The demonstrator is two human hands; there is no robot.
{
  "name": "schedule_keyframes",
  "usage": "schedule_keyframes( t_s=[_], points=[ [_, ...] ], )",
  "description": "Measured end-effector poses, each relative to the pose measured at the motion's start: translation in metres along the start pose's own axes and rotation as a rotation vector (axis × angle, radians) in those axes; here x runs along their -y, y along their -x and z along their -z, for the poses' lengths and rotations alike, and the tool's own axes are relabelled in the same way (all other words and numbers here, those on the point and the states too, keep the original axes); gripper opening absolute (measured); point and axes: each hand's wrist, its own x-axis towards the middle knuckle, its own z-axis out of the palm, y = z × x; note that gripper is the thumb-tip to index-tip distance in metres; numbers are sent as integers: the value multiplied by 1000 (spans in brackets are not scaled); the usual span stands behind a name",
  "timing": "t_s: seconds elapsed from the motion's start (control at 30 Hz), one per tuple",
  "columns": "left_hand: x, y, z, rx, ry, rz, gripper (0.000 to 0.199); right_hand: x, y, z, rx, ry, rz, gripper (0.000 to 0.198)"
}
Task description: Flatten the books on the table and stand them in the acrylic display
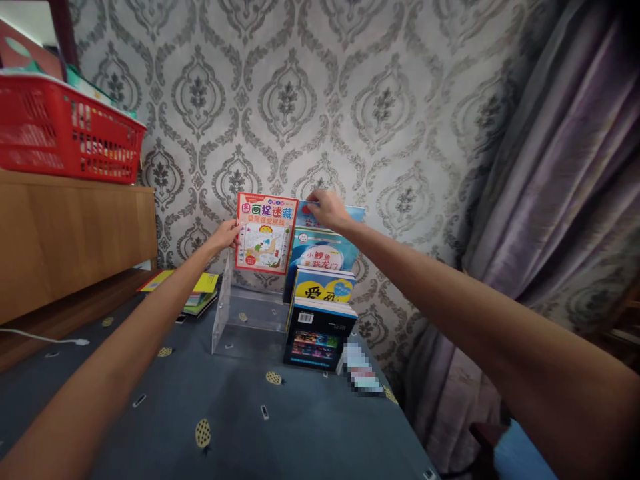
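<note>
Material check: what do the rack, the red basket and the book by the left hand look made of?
Rack: probably clear acrylic, glossy; the patterned cloth beneath shows through. Red basket: likely moulded plastic, with a sheen and slotted sides. Red-bordered book: seemingly paper or card, smooth-looking, with printed artwork; lamination unclear.

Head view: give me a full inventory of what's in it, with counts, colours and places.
Red-bordered book: one, rack's upper left
Blue book: one, back of right column
Teal book: one visible cover, below it
Yellow-and-blue book: one visible cover, lower
Black book: one visible cover, front
Rack: one, clear, centre
Book pile: count unclear, yellow on top, left of rack
Pixelated item: one patch, right of rack
Cloth: one, dark blue-grey, under rack
Basket: one, red, on cabinet
Cabinet: one, wood-brown, left
Cable: one, white, left
Wallpaper: grey-patterned, behind
Curtain: purple-grey, right
Blue object: one, unclear, lower right
Hands: two bare; left holding red-bordered book, right at blue book's top
</note>
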Motion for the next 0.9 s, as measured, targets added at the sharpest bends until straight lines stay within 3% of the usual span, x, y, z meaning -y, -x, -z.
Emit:
schedule_keyframes(
  t_s=[0.3, 0.67, 0.9],
  points=[
    [-2, 2, 0, -7, -1, 0, 14, 2, -5, -6, -24, -50, -41, 21],
    [1, 0, 0, 4, 2, -5, 12, -8, -6, -9, -46, -81, 58, 21],
    [3, 2, 5, 25, 10, -7, 9, 1, -4, -11, -58, -70, 60, 20]
  ],
)
